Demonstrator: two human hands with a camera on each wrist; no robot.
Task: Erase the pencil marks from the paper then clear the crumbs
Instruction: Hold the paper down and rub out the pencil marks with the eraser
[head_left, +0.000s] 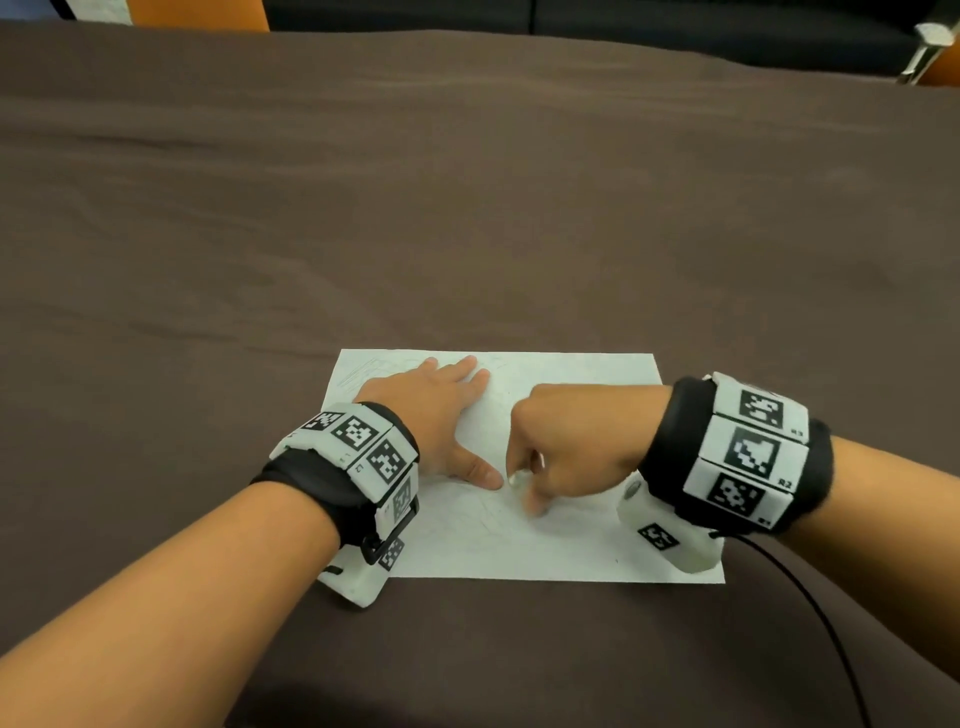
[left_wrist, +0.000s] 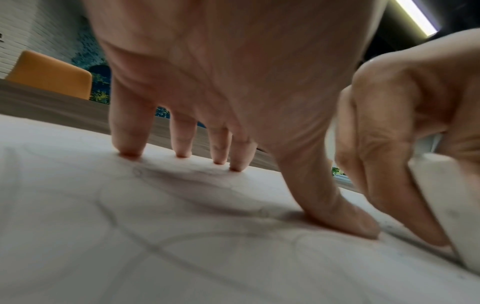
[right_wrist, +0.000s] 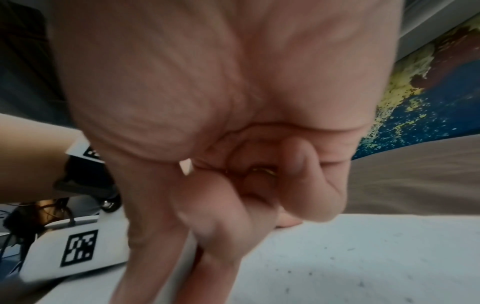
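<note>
A white sheet of paper with faint pencil lines lies on the brown tablecloth near me. My left hand lies flat on its left half, fingers straight and spread, the fingertips and thumb pressing it down. My right hand is curled at the sheet's middle and pinches a white eraser, held down against the paper just right of my left thumb. In the left wrist view the eraser is a white block under the right fingers. Small dark crumbs speckle the paper beside the right hand.
The brown tablecloth stretches far beyond the paper. An orange chair back stands at the far left edge and a chair's metal frame at the far right. A black cable runs from my right wrist band.
</note>
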